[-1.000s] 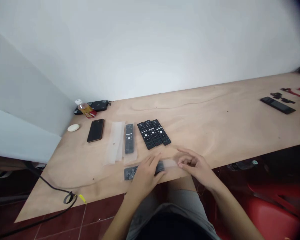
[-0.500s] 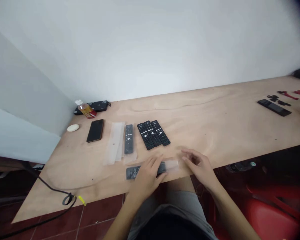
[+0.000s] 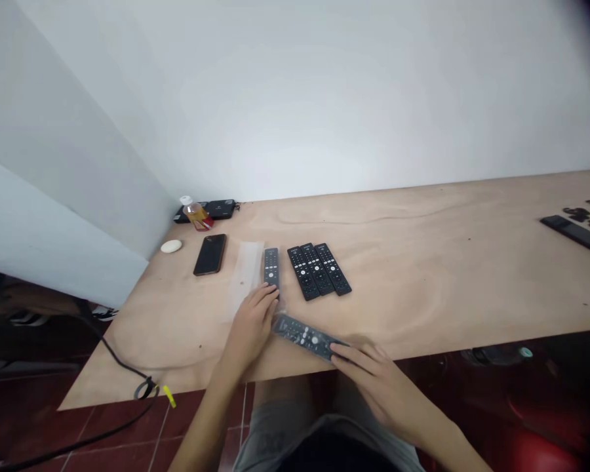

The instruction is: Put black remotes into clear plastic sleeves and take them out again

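A black remote control [image 3: 305, 335] in a clear plastic sleeve lies slantwise near the table's front edge. My right hand [image 3: 373, 377] has its fingers over the right end of that remote; its thumb is hidden. My left hand [image 3: 250, 321] reaches forward, fingers stretched out, its fingertips on the lower end of a second sleeved remote [image 3: 271, 263]. Left of this one lie flat clear plastic sleeves [image 3: 246, 272]. Three bare black remotes [image 3: 318, 271] sit side by side to the right, buttons up.
A phone [image 3: 210, 254], a white oval object [image 3: 171, 246], a drink bottle [image 3: 196, 214] and black boxes [image 3: 221, 209] occupy the wooden table's [image 3: 423, 275] left side. Another dark slim device [image 3: 575, 234] lies far right. A black cable [image 3: 113, 354] hangs at the left corner.
My left hand has left the front remote and moved to the upright sleeved one. My right hand has come onto the front remote, which now lies slanted. The view has shifted right.
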The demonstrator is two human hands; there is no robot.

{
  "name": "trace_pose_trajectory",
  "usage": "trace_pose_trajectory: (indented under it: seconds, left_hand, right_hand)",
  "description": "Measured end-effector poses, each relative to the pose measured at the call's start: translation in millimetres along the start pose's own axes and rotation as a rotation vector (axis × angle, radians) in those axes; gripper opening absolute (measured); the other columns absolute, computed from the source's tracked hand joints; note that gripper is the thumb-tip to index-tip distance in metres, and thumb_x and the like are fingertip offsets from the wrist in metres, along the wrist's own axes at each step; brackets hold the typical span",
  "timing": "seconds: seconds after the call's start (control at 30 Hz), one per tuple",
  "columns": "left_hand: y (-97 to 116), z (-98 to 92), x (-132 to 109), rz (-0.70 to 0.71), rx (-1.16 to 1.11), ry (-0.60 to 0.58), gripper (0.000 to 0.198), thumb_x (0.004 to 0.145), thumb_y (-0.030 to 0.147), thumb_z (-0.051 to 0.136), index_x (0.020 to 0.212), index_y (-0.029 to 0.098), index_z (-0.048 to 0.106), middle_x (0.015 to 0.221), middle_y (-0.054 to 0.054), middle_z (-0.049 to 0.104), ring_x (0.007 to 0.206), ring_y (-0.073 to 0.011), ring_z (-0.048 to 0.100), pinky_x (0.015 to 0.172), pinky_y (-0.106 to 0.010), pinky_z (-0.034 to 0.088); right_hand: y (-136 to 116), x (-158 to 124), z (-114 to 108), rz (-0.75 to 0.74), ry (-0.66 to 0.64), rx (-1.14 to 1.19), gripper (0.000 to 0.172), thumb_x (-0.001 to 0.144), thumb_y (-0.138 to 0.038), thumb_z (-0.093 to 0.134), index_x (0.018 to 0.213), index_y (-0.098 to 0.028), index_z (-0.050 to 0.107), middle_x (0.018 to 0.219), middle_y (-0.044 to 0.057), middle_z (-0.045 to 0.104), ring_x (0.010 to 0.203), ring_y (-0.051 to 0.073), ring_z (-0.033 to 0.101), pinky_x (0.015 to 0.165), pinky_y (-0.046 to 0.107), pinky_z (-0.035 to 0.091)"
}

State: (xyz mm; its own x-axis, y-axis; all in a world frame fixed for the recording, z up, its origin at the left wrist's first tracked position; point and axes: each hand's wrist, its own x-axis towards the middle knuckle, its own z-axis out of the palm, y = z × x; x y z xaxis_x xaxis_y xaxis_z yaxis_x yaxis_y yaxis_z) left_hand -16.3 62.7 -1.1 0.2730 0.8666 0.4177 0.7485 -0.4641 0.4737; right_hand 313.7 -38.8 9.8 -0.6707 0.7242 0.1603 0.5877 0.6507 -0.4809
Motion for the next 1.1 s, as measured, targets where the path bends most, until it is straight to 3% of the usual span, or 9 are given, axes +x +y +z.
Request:
trace_pose_trajectory:
  seconds: [0.1, 0.3, 0.5, 0.63, 0.73, 0.87, 1.1]
  left_hand:
    - [-15, 7.8, -4, -0.021, -0.004, 0.041, 0.026, 0.110, 0.029, 0.057, 0.128, 0.023, 0.074, 0.139, -0.011, 0.073, 0.134, -0.0304, 0.067, 0.117, -0.056, 0.055]
    - [-18, 12.9, -7, -0.038, -0.054, 0.067, 0.029, 0.109, 0.025, 0.056, 0.132, 0.024, 0.073, 0.140, -0.011, 0.071, 0.131, -0.0279, 0.069, 0.115, -0.052, 0.058]
    - [-16, 14.5, -10, -0.009, -0.041, 0.101, 0.029, 0.108, 0.022, 0.057, 0.131, 0.025, 0.075, 0.142, -0.010, 0.072, 0.135, -0.0289, 0.068, 0.117, -0.054, 0.057]
    - [-13, 17.7, -11, -0.028, -0.021, 0.140, 0.024, 0.105, 0.027, 0.065, 0.126, 0.025, 0.077, 0.138, -0.010, 0.075, 0.131, -0.0306, 0.070, 0.114, -0.055, 0.060]
    - [-16, 19.8, -11, -0.011, -0.018, 0.154, 0.022, 0.104, 0.029, 0.067, 0.122, 0.024, 0.079, 0.136, -0.011, 0.076, 0.131, -0.0312, 0.072, 0.113, -0.055, 0.062]
    - [-21, 22.5, -12, 0.013, -0.006, 0.161, 0.024, 0.106, 0.025, 0.063, 0.123, 0.023, 0.079, 0.137, -0.012, 0.076, 0.132, -0.0311, 0.072, 0.113, -0.055, 0.062]
    - [-24, 24.5, -14, 0.009, -0.015, 0.175, 0.024, 0.106, 0.025, 0.062, 0.120, 0.023, 0.081, 0.137, -0.011, 0.076, 0.131, -0.0300, 0.073, 0.114, -0.053, 0.063]
  right_hand:
    - [-10, 9, 0, 0.016, -0.042, -0.077, 0.073, 0.093, 0.002, 0.049, 0.160, -0.025, 0.055, 0.158, 0.013, 0.062, 0.130, 0.034, 0.062, 0.111, 0.058, 0.054]
    - [-15, 31, 0, -0.046, -0.066, -0.087, 0.068, 0.099, -0.005, 0.052, 0.164, -0.025, 0.049, 0.169, 0.007, 0.053, 0.146, 0.034, 0.052, 0.121, 0.059, 0.048]
    - [-37, 35, 21, 0.020, -0.046, -0.088, 0.075, 0.095, -0.002, 0.052, 0.168, -0.019, 0.043, 0.177, 0.009, 0.041, 0.146, 0.034, 0.053, 0.123, 0.052, 0.048]
    - [-45, 72, 44, 0.108, 0.024, -0.153, 0.085, 0.090, -0.001, 0.055, 0.172, -0.018, 0.036, 0.177, 0.011, 0.039, 0.146, 0.038, 0.052, 0.119, 0.056, 0.049]
    - [-39, 112, 53, 0.132, 0.103, -0.194, 0.076, 0.096, -0.005, 0.055, 0.170, -0.015, 0.039, 0.175, 0.015, 0.042, 0.152, 0.037, 0.046, 0.120, 0.056, 0.048]
    - [-24, 159, 53, 0.162, 0.159, -0.241, 0.059, 0.105, -0.009, 0.048, 0.164, -0.013, 0.048, 0.172, 0.017, 0.046, 0.147, 0.036, 0.051, 0.114, 0.054, 0.052]
    - [0, 201, 53, 0.207, 0.207, -0.288, 0.051, 0.108, -0.012, 0.047, 0.159, -0.014, 0.053, 0.172, 0.016, 0.046, 0.148, 0.035, 0.050, 0.112, 0.051, 0.049]
